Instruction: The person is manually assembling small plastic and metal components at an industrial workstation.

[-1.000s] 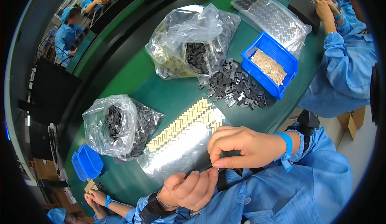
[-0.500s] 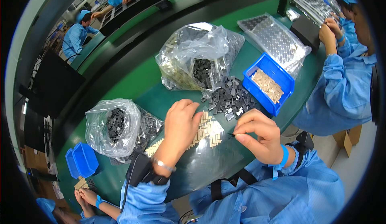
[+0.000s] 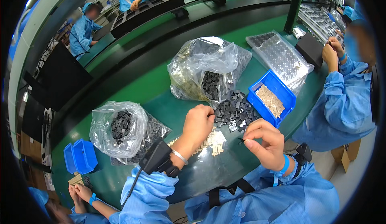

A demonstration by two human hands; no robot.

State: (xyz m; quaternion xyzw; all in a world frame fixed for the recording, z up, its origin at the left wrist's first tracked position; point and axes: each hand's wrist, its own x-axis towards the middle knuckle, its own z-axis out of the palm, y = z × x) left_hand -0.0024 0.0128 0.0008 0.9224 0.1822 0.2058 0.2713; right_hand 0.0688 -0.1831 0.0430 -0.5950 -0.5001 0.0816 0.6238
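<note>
My left hand [image 3: 197, 123] reaches over the table with its fingers curled together at the near left edge of a pile of small black plastic pieces [image 3: 235, 109]. Whatever its fingertips hold, if anything, is hidden. Closer to me, thumb and fingers of my right hand [image 3: 265, 143] pinch a small black piece [image 3: 241, 140] above the table. Partly covered by my left hand and wrist, rows of small beige rectangular strips [image 3: 217, 143] lie on a clear sheet on the green table.
A large clear bag [image 3: 201, 71] of black pieces stands behind the pile; another bag [image 3: 120, 131] is at left. A blue bin [image 3: 291, 97] holds beige pieces. Clear trays [image 3: 277, 55] lie far right. Co-workers sit at both sides, one beside a blue bin [image 3: 86, 159].
My left hand has shifted from over the beige strips to the edge of the black pile. My right hand still pinches the small black piece. The whole view has tilted slightly.
</note>
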